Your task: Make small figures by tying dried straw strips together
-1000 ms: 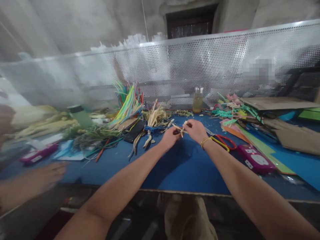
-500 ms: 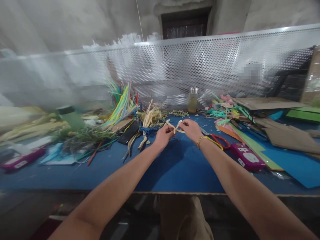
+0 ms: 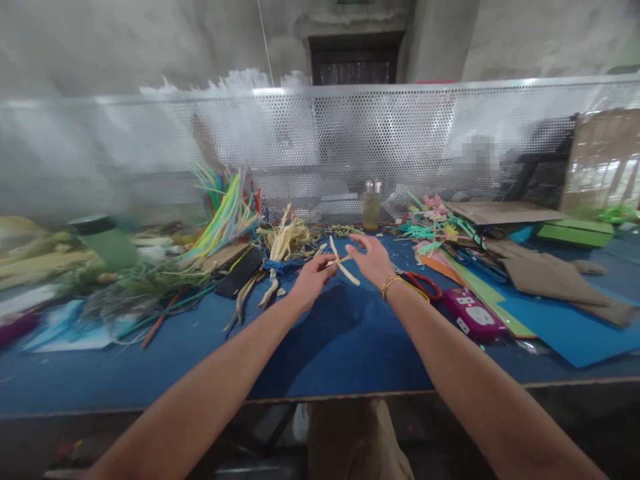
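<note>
Pale, flat plant-like strips [image 3: 345, 268] cross each other above the blue tabletop. My left hand [image 3: 313, 277] pinches them at their left end, thumb and fingers closed. To the right, my right hand [image 3: 371, 259] is open, its fingers apart and very close to the strips; whether a fingertip touches them I cannot tell. Behind my left hand lies a bundle of similar dry strips [image 3: 287, 239] with blue string around its base. Beside my right wrist rest red-handled scissors [image 3: 426, 285], partly hidden by the wrist.
A purple device [image 3: 473, 313], blue sheets [image 3: 565, 330] and brown cardboard [image 3: 547, 270] lie at right. On the left are colourful stems [image 3: 225, 213], a green bottle [image 3: 107, 243] and a dark phone-like slab [image 3: 240, 272]. A glass jar [image 3: 372, 207] stands near the perforated metal screen [image 3: 380, 127].
My right hand has let go of the strips and opened its fingers. The strips now show as a cross held by the left hand alone. The view has turned slightly right.
</note>
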Tool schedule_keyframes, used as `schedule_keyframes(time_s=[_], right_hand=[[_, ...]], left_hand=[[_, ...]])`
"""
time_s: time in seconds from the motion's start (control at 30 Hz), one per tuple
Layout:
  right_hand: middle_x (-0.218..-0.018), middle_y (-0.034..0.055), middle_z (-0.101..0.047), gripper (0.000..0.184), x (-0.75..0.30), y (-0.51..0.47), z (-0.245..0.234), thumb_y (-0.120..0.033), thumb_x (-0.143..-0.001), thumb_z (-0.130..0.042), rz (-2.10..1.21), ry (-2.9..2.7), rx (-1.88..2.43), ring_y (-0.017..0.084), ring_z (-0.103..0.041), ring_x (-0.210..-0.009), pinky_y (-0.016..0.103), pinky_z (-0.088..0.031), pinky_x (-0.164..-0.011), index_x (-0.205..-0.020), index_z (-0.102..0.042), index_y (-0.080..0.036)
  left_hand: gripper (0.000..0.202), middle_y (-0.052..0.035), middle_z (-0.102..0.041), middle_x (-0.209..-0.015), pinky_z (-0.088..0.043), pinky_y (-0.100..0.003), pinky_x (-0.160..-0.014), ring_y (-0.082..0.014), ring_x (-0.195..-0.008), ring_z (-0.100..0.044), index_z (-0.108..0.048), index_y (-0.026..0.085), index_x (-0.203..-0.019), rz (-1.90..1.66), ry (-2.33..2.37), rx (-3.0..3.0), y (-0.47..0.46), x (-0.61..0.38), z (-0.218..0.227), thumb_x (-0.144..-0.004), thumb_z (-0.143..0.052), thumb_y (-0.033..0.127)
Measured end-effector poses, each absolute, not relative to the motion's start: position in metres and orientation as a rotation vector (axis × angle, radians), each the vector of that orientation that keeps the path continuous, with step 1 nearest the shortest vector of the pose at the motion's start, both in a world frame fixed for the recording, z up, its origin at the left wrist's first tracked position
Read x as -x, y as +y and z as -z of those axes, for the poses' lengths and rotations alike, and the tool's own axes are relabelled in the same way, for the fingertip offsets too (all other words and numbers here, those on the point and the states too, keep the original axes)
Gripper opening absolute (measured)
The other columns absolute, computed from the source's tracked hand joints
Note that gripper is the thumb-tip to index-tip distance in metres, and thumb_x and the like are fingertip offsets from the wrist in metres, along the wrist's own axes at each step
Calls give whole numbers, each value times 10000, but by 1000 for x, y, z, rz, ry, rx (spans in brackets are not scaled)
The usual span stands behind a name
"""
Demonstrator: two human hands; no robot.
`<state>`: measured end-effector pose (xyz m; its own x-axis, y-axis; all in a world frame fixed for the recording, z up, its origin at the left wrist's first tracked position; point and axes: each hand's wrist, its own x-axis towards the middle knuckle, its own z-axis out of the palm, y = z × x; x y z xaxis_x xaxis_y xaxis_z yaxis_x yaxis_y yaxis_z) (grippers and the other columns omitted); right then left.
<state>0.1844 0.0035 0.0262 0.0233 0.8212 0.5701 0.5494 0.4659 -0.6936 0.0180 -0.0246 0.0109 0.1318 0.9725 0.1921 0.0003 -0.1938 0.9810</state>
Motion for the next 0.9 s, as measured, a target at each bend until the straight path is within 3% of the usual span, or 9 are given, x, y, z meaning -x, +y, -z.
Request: schedule_keyframes(time_s=[0.17,0.37,0.53,0.7,0.9], right_hand=[[-827,31,-732,196,-188,0,-34,-371,-785,-642,-706,-1783,1117,176,-656,-824,286,-491,-774,-781,-729,-195],[-748,14,-700,198,-188,-5,-38,-363,-731,-669,-939,-1729,1026,137,-626,-732,251,-489,-728,-749,-679,-166],[-701,-10,-644,133,-181,0,-32,-297,-723,-645,-999,-1537,943,120,-605,-688,262,-500,-729,-709,-589,-178],[-660,-30,-602,158,-169,2,-18,-319,-703,-656,-942,-1529,937,112,-559,-645,256,-482,-684,-695,-579,-182],[-683,-6,-635,145,-160,3,-10,-291,-737,-603,-761,-1463,1045,132,-571,-676,267,-460,-680,-639,-569,-189]], left_hand=[[219,-18,-570,-722,-346,-212,-533,-121,-656,-503,-683,185,-858,-1093,902,-1463,-28,-16,-14,-680,-697,312],[158,-20,-582,-768,-366,-206,-563,-111,-674,-508,-675,186,-825,-1039,887,-1430,-29,-15,-15,-712,-674,297],[210,-33,-613,-900,-399,-227,-605,-147,-783,-556,-683,218,-902,-1081,876,-1448,-30,-15,-18,-716,-667,314],[289,1,-530,-676,-349,-235,-556,-131,-634,-477,-602,186,-727,-1193,1096,-1492,-29,-20,-15,-738,-662,468],[206,-5,-567,-728,-377,-246,-581,-146,-693,-512,-608,179,-755,-1190,1124,-1454,-27,-25,-14,-721,-632,381]])
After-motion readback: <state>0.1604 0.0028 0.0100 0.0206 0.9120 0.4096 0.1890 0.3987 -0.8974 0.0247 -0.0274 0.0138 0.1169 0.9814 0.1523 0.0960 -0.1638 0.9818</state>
